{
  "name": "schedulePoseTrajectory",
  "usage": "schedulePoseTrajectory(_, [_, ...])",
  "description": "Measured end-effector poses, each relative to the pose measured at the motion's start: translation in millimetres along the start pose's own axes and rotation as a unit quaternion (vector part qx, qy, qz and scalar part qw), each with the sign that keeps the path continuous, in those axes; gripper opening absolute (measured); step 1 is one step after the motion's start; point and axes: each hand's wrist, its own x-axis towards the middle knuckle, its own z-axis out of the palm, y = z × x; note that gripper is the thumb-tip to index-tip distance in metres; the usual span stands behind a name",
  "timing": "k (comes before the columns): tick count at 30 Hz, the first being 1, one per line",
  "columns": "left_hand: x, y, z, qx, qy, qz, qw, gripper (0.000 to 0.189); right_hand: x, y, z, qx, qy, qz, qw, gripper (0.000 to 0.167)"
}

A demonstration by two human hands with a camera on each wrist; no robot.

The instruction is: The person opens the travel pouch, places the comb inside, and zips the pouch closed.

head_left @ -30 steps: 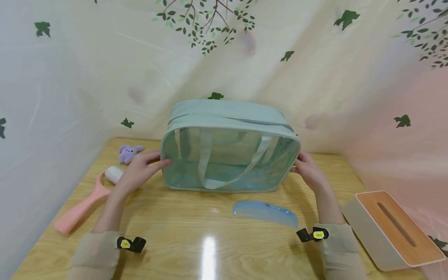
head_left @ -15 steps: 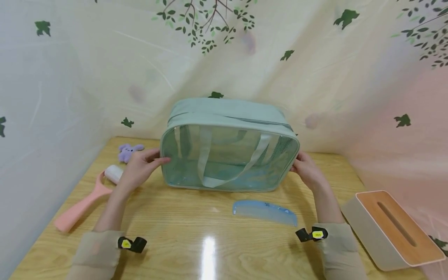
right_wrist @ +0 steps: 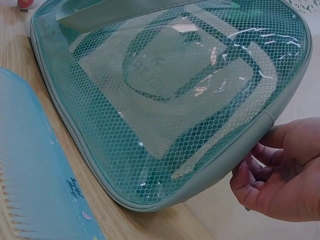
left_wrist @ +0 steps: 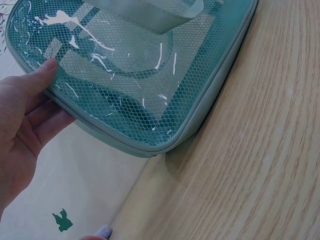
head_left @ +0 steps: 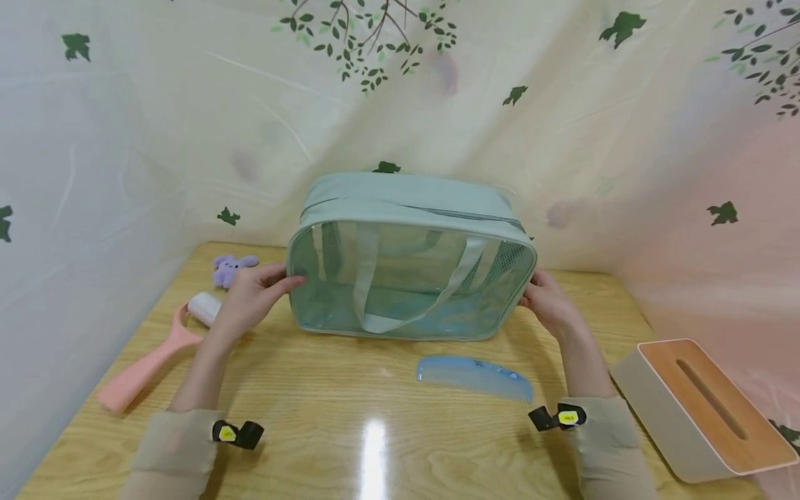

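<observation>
A mint-green toiletry bag [head_left: 412, 271] with clear front, mesh and strap handles stands upright at the back of the table. My left hand [head_left: 253, 295] grips its left side, the thumb [left_wrist: 42, 77] over the front edge and the other fingers behind. At the opposite side my right hand [head_left: 553, 302] holds the edge, thumb against the trim and fingers [right_wrist: 245, 187] curled beside it. A blue comb [head_left: 473, 377] lies flat in front of the bag. The top zipper line shows a narrow dark gap toward the right.
Beside my left arm lies a pink-handled lint roller [head_left: 150, 364] with a white roll. A small purple plush toy [head_left: 231, 269] sits behind my left hand. A tissue box with a wooden lid [head_left: 694, 396] stands at the right edge. Patterned cloth [head_left: 437, 132] hangs behind the table.
Both hands keep their hold on the bag. Everything sits very slightly higher in the view, and the bag itself barely changes place.
</observation>
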Motion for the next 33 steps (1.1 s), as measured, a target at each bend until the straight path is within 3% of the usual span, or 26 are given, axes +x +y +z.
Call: schedulePoseTrajectory(33, [-2.7,-0.2,0.5,-0.015,-0.003,0.0,0.9999,0.017,2.4,7.7,4.1,0.02,0.002,0.016,0.9997,0.007])
